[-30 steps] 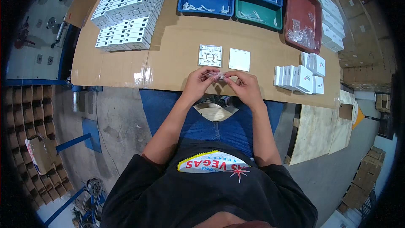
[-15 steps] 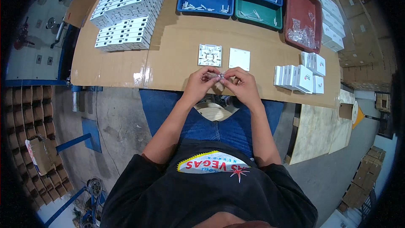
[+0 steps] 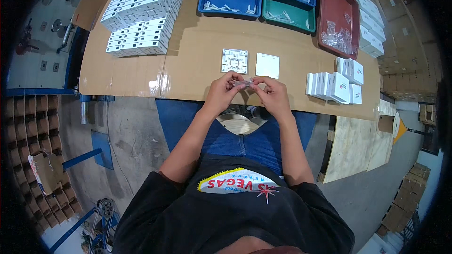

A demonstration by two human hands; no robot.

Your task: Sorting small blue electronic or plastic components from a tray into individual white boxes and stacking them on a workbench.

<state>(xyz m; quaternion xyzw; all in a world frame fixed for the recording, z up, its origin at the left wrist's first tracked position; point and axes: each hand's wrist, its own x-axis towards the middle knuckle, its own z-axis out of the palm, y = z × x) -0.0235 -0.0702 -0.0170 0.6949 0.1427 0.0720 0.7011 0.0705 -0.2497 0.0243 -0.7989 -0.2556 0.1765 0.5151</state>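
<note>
Both hands meet above the table's near edge, pinching a small clear plastic bag (image 3: 243, 83) between them. My left hand (image 3: 221, 92) grips its left end with thumb and fingertips, and my right hand (image 3: 273, 95) has hold of the right end. What is inside the bag is too small to make out. Just beyond my left fingers lies an opened white square box base (image 3: 235, 61) with fittings inside. A flat white square cover (image 3: 267, 66) rests beside it, beyond my right fingers.
Stacked white boxes (image 3: 139, 14) rise at the far left. Trays at the back include a blue tray (image 3: 230, 15) with white sleeves, a green tray (image 3: 288, 24) and a red tray (image 3: 338, 0) with clear bags. Closed white boxes (image 3: 336, 87) stand at the right.
My hands have moved slightly apart, and more of the clear bag shows stretched between the fingertips. The box base and cover lie as before.
</note>
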